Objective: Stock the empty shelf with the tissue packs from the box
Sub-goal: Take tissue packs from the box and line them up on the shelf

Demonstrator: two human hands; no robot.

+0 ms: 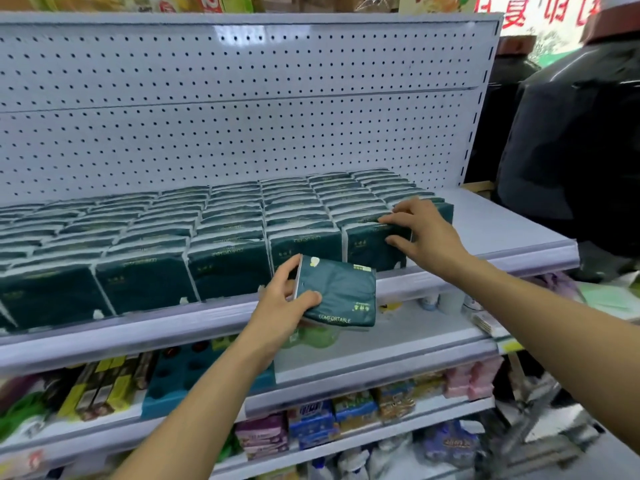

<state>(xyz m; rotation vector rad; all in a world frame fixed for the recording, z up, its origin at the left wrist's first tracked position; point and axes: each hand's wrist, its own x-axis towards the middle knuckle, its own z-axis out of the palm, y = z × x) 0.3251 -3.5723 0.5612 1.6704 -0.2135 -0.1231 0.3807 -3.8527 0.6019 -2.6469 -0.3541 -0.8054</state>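
The left hand (277,299) is pinching a soft, light tissue pack (337,294) by its edge while the right hand (420,233), fingers spread, is steadying the shelved packs (367,244)

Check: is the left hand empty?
No, the left hand grips a dark green tissue pack in front of the shelf edge.

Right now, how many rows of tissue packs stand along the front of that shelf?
6 front packs show: at, plus one cut off at the left edge. More may lie beyond view.
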